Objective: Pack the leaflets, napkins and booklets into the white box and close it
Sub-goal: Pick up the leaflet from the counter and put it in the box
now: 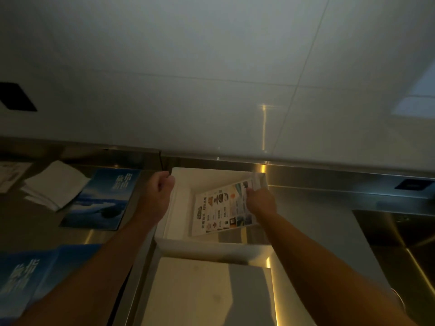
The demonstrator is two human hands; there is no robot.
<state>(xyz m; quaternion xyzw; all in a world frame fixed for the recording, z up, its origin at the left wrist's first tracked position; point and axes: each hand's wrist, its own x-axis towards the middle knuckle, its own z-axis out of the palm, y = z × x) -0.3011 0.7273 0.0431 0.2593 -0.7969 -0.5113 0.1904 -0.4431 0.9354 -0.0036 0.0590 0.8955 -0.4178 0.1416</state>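
Observation:
The white box [179, 245] stands open on the steel counter at the middle. My right hand [260, 200] grips a printed leaflet [221, 211] that lies tilted inside the box against its right wall. My left hand [160, 188] is closed on the box's far left corner. A flat white lid [207, 290] lies in front of the box. A blue booklet [103, 198] rests left of the box, and further blue booklets [35, 274] lie at the lower left. White napkins [54, 184] are stacked beyond them.
A tiled wall rises right behind the counter. A steel sink [400, 243] opens at the right. More papers [9, 175] lie at the far left edge. A dark wall plate [16, 97] sits at upper left.

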